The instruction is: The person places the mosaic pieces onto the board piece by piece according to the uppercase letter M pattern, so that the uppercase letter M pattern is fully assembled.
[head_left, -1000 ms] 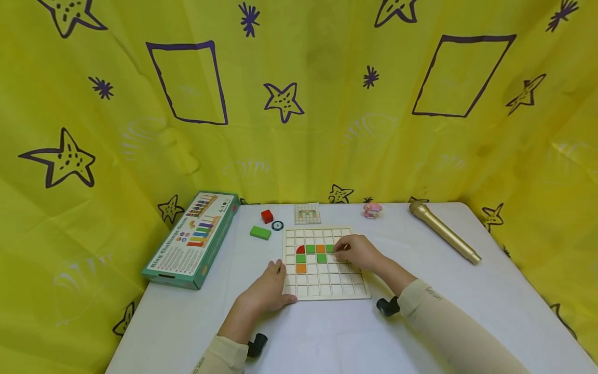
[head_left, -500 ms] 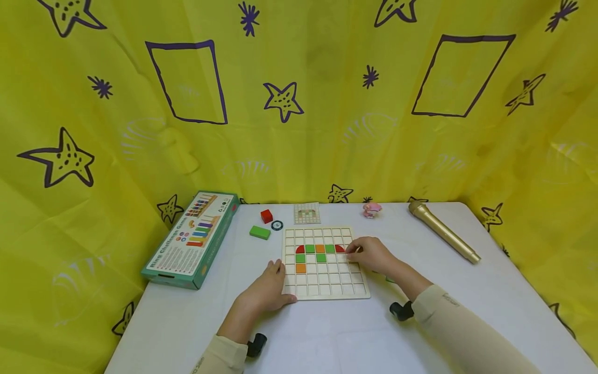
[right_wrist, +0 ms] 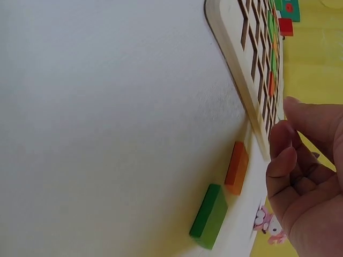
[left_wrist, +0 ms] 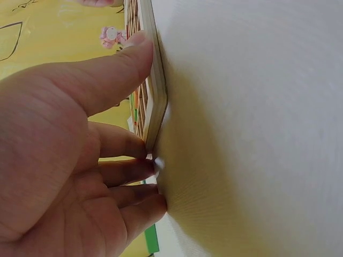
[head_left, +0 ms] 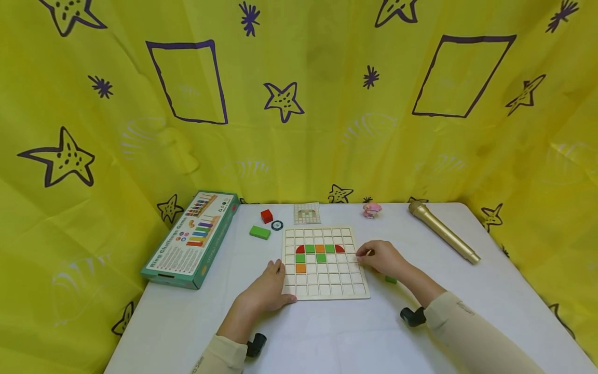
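Right hand [head_left: 380,258], now released and off the grid board [head_left: 322,293], leaves a second red piece [head_left: 339,249] seated; left hand [head_left: 268,288] presses the board's edge, fingers relaxed.

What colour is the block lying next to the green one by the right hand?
Orange, seen best in the right wrist view.

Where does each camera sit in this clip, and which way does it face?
Head: worn high, facing forward and down at the grid board on the white table; both hands and sleeves show.
Left wrist: low beside the left hand, fingers against the board edge.
Right wrist: low beside the right hand, viewing two loose tiles.
All three views show the board.
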The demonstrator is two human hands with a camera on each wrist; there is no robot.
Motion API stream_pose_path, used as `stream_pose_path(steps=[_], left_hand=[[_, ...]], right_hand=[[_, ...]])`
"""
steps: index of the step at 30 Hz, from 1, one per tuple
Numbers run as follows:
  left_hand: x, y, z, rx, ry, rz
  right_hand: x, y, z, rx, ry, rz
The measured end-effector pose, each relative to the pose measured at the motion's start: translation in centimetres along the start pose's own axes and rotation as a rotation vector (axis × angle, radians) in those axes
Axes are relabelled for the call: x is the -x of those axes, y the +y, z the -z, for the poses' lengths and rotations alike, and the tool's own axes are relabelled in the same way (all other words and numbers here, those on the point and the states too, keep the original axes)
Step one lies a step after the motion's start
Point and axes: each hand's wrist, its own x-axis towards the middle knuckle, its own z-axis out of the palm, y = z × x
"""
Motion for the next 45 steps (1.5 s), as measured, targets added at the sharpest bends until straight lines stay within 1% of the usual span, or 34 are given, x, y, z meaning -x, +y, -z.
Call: stream_pose_path(steps=[14, 28, 32, 45], left_hand=[[-0.1, 0.0, 0.1, 0.010, -0.003, 0.001], [-0.1, 0.0, -0.1, 0.010, -0.003, 0.006], [0.0, 0.0, 0.0, 0.015, -0.003, 0.008], [0.0, -0.2, -0.1, 0.029, 0.008, -0.003]], right_hand=[[1.9, 1.7, 1.1, -0.001, 0.024, -0.027], [3.8, 3.1, 1.5, 0.007, 0.052, -0.008], [4.3, 3.3, 1.6, 0.009, 0.061, -0.019], [5.5, 4.5, 2.1, 0.029, 0.059, -0.029]])
